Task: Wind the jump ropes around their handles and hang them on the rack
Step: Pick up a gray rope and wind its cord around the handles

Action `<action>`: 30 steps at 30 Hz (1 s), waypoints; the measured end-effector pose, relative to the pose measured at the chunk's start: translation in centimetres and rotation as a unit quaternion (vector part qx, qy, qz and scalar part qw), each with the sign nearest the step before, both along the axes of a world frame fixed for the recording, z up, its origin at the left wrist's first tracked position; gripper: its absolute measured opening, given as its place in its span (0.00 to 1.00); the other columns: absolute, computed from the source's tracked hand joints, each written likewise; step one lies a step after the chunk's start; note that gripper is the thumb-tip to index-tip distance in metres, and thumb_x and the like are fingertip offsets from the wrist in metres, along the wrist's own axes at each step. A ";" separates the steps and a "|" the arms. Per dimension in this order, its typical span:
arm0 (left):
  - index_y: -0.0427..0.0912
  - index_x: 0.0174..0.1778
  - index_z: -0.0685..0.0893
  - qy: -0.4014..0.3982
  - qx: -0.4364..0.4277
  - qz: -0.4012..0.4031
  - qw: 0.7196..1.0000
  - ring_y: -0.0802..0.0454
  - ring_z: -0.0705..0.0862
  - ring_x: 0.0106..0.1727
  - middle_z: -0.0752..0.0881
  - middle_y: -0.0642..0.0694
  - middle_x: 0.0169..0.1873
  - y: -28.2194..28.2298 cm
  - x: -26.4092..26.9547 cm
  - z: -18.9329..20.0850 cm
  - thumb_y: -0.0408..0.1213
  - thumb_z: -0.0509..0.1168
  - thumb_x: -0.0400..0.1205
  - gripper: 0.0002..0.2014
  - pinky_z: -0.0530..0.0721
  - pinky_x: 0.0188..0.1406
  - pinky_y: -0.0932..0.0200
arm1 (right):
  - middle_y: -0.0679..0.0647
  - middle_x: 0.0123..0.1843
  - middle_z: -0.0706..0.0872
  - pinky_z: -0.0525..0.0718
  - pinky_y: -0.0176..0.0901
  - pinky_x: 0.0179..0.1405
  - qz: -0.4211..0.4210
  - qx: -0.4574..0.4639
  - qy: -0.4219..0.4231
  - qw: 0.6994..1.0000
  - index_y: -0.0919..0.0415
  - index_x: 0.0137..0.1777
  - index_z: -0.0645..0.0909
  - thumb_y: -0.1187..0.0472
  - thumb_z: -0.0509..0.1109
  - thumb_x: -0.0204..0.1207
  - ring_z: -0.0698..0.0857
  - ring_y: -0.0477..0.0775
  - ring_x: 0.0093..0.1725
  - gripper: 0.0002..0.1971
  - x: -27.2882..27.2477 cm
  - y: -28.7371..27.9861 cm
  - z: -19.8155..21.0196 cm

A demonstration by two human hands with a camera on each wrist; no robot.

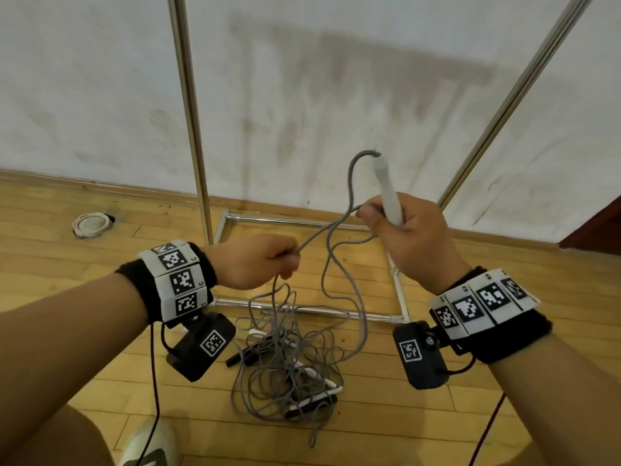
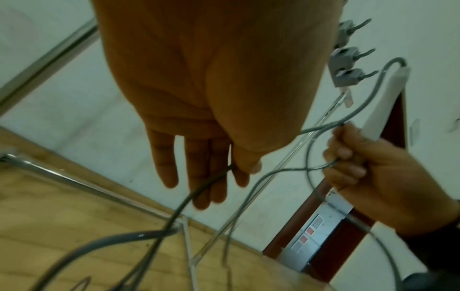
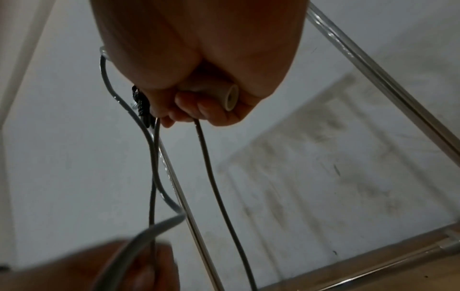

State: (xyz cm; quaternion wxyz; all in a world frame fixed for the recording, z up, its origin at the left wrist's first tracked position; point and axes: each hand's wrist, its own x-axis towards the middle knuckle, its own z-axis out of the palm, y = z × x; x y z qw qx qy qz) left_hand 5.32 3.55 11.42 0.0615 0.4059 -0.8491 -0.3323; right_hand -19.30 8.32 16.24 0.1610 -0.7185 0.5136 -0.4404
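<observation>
My right hand [image 1: 406, 230] grips a white jump-rope handle [image 1: 388, 190] upright in front of the rack; its hollow end [image 3: 230, 96] shows below the curled fingers [image 3: 189, 110]. A grey rope [image 1: 351, 183] leaves the handle's top, loops down past the right thumb and runs to my left hand [image 1: 285, 260], which pinches it between thumb and fingers [image 2: 239, 169]. From there the rope falls into a tangled pile of ropes and handles [image 1: 289, 368] on the floor. The rack's hooks [image 2: 348, 57] show in the left wrist view.
The rack's two metal uprights [image 1: 188, 112] [image 1: 524, 89] rise from a rectangular base frame [image 1: 302, 220] by the white wall. A round white object [image 1: 92, 224] lies on the wooden floor at left. A shoe [image 1: 151, 442] is at the bottom, and a dark red door [image 1: 594, 227] stands at right.
</observation>
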 end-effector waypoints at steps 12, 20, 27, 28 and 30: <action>0.53 0.58 0.81 0.018 0.050 0.024 0.998 0.63 0.84 0.58 0.86 0.57 0.55 0.2 0.8 -1.5 0.44 0.60 0.88 0.07 0.84 0.62 0.53 | 0.40 0.27 0.84 0.74 0.29 0.27 -0.025 0.018 -0.086 0.996 0.48 0.43 0.87 0.57 0.71 0.81 0.79 0.40 0.25 0.06 -2.6 0.6 1.8; 0.53 0.53 0.83 0.122 -0.012 -0.028 0.992 0.58 0.86 0.55 0.89 0.57 0.49 1.5 -3.5 1.2 0.43 0.61 0.87 0.06 0.84 0.61 0.47 | 0.49 0.29 0.85 0.76 0.28 0.29 0.029 0.007 -0.002 1.000 0.58 0.46 0.88 0.59 0.71 0.81 0.83 0.43 0.29 0.06 -0.2 1.3 1.0; 0.48 0.41 0.78 0.092 -0.011 0.001 0.996 0.59 0.88 0.41 0.88 0.50 0.37 0.9 -2.6 0.1 0.43 0.55 0.90 0.12 0.85 0.48 0.52 | 0.52 0.28 0.84 0.80 0.48 0.29 -0.071 -0.025 -0.014 0.997 0.42 0.40 0.86 0.49 0.71 0.78 0.81 0.53 0.29 0.06 -2.5 0.4 1.0; 0.49 0.41 0.78 0.061 -0.008 0.001 0.998 0.59 0.88 0.41 0.88 0.50 0.38 0.6 -2.1 -0.3 0.44 0.54 0.90 0.13 0.83 0.47 0.54 | 0.51 0.28 0.84 0.79 0.45 0.28 -0.088 -0.027 -0.030 0.995 0.40 0.37 0.86 0.46 0.71 0.76 0.81 0.51 0.28 0.07 -3.1 0.2 1.1; 0.49 0.43 0.79 -0.001 0.009 0.004 1.000 0.62 0.84 0.39 0.88 0.49 0.40 0.2 -1.0 -1.1 0.45 0.53 0.90 0.14 0.79 0.41 0.60 | 0.48 0.27 0.84 0.76 0.34 0.24 -0.114 -0.025 -0.064 0.991 0.38 0.37 0.87 0.42 0.70 0.74 0.79 0.42 0.26 0.08 -4.3 0.0 1.2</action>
